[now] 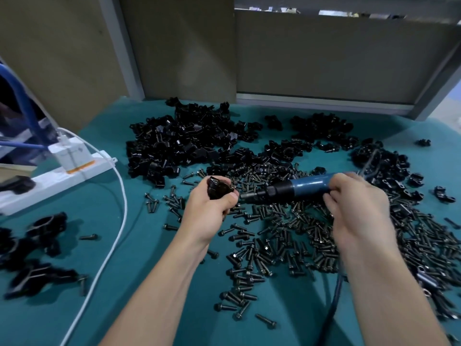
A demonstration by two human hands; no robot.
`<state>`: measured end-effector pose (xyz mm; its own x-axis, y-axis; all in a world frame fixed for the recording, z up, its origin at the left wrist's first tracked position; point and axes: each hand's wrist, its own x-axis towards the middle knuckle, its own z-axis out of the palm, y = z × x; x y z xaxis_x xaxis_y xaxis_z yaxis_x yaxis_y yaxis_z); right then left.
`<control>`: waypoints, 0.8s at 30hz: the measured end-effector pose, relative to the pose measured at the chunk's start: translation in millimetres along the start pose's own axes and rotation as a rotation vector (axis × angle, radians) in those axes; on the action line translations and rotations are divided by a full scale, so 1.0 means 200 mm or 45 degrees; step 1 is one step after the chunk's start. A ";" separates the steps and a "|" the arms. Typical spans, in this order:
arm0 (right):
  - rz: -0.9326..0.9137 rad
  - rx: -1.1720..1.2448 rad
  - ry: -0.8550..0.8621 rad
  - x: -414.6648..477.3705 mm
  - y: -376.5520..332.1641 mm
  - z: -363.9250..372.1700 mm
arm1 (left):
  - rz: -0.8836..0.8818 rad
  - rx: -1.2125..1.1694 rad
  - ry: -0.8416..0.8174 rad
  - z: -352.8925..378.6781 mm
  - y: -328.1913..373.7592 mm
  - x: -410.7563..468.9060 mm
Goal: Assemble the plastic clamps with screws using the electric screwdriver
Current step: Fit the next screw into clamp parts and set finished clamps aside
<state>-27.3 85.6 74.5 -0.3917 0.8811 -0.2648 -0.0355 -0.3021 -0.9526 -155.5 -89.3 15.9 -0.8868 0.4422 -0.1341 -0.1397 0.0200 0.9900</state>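
at frame centre, the left hand (212,208) is gripping a small black plastic clamp (217,188) — light, stiff — while the right hand (359,198) is wrapping around the blue cylindrical electric screwdriver (299,187), tip meeting it.

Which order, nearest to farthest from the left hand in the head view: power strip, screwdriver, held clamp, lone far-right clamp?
1. Held clamp, gripped in the left hand.
2. Screwdriver, just right, tip near it.
3. Power strip, on the left.
4. Lone clamp, far right, at the back.
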 end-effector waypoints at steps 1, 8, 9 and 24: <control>-0.044 -0.063 -0.055 -0.04 0.00 0.02 | 0.002 0.006 0.004 0.00 0.00 0.00; -0.091 -0.532 -0.595 -0.28 0.16 0.24 | 0.137 0.176 0.076 0.03 0.05 -0.04; -0.066 -0.513 -0.665 -0.31 0.19 0.28 | 0.204 0.297 0.111 0.03 0.07 -0.06; -0.667 -1.184 -1.231 -0.82 0.38 0.97 | 0.131 0.690 0.981 -0.68 0.19 -0.54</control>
<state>-144.1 -152.6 74.1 -0.9935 0.1126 -0.0160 0.0856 0.6479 -0.7569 -125.1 -259.1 61.8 -0.9572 -0.2447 0.1546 0.0076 0.5129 0.8584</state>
